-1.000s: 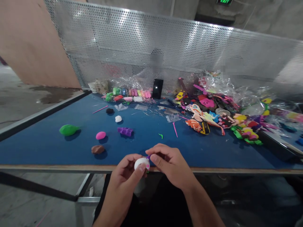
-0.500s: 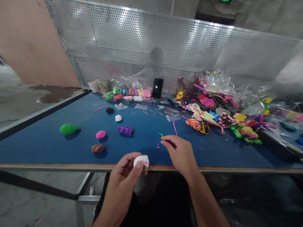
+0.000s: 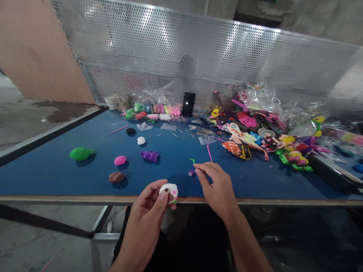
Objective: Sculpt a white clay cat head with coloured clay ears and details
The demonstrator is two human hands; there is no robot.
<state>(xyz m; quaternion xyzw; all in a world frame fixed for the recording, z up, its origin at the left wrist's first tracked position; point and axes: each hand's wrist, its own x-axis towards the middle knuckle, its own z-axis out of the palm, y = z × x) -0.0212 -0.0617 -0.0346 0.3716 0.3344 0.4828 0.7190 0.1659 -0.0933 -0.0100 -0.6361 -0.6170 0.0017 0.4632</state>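
Observation:
My left hand (image 3: 150, 215) holds a small round white clay piece (image 3: 172, 187) with a brown middle, pink dots and a bit of green at its lower edge. The thumb presses on its face, and the other fingers are behind it. My right hand (image 3: 217, 187) is pinched, thumb against forefinger, just over the table. At those fingertips is a small purple clay bit (image 3: 191, 172) with a pale part; whether they grip it or only touch it I cannot tell. Anything inside the pinch is hidden. A thin green clay strand (image 3: 192, 160) lies just beyond.
Clay lumps dot the blue table (image 3: 93, 181): green (image 3: 81, 153), pink (image 3: 120, 160), brown (image 3: 116, 177), purple (image 3: 149, 155), white (image 3: 141, 140) and black (image 3: 131, 131). Behind are bagged clay (image 3: 153, 109), a phone (image 3: 188, 104) and a perforated metal screen (image 3: 141, 56). Clay figures (image 3: 241, 136) heap at right.
The small purple bit has turned and now sits against my right fingertips. My left hand has tilted the white piece slightly, and more of its brown middle shows.

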